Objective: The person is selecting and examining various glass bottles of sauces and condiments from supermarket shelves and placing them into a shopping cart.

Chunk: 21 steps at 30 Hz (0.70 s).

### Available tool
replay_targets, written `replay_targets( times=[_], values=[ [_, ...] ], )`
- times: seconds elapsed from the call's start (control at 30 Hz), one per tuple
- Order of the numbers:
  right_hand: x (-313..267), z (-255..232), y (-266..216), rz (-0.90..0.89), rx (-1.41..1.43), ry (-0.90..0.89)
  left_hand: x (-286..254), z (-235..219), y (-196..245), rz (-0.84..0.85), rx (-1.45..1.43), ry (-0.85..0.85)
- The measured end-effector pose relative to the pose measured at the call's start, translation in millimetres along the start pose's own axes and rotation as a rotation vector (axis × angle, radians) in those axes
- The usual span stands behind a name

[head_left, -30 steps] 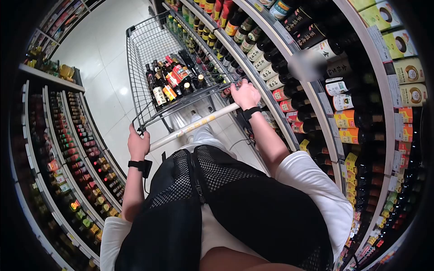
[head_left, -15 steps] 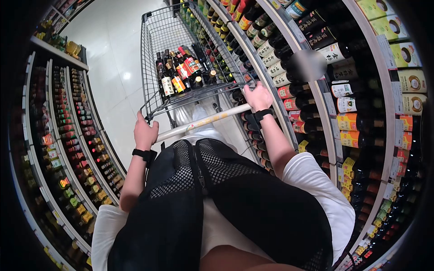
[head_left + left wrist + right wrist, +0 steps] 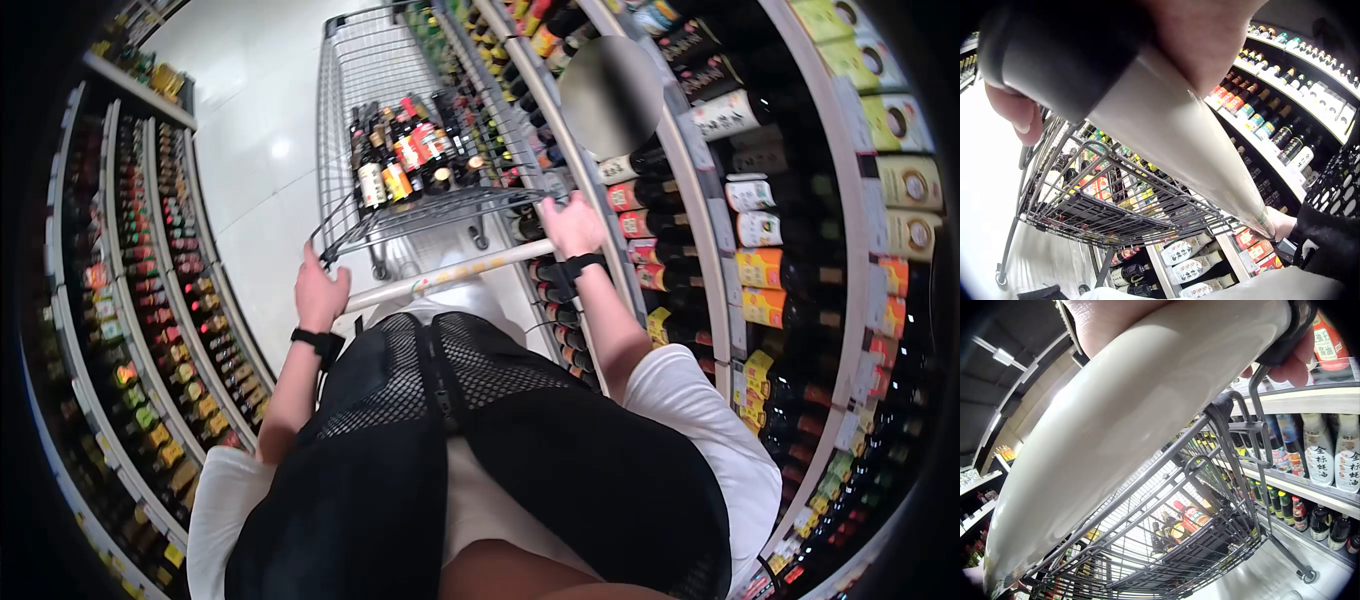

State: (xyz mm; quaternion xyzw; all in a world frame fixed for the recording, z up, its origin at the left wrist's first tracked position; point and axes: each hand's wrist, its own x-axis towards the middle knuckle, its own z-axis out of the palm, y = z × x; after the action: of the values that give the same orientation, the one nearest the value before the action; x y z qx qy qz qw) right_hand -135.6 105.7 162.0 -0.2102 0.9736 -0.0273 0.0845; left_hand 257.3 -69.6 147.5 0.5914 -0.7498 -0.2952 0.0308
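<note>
A grey wire shopping cart (image 3: 350, 80) stands in the aisle ahead of me, with several dark sauce bottles (image 3: 400, 160) in its basket. My left hand (image 3: 320, 290) grips the left end of the cream handle bar (image 3: 450, 272). My right hand (image 3: 572, 222) grips the bar's right end, close to the right-hand shelves. In the left wrist view the fingers (image 3: 1019, 112) curl round the black end cap and the bar (image 3: 1179, 137). The right wrist view shows the bar (image 3: 1129, 425) filling the frame under my palm, with the basket (image 3: 1166, 550) beyond it.
Shelves of bottles (image 3: 160, 300) line the left of the aisle. The right shelves (image 3: 760, 230) hold dark bottles and yellow boxes, close beside the cart. White tiled floor (image 3: 240, 130) runs ahead to the left of the cart.
The cart has rolled forward and swung straighter along the aisle, nearer the right shelves. Both hands stay on the handle bar.
</note>
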Motion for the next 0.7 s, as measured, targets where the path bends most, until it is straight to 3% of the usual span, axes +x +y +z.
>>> replay_targets(
  times=[0.33,0.7],
  values=[
    [-21.9,-7.6,29.0,-0.034,0.081,-0.024,-38.7,19.9,-4.1,-0.015,0.018,0.085],
    [-36.4,-7.0,68.6,-0.072,0.163,-0.032,-85.9,34.4,5.7,-0.071,0.008,0.058]
  ],
)
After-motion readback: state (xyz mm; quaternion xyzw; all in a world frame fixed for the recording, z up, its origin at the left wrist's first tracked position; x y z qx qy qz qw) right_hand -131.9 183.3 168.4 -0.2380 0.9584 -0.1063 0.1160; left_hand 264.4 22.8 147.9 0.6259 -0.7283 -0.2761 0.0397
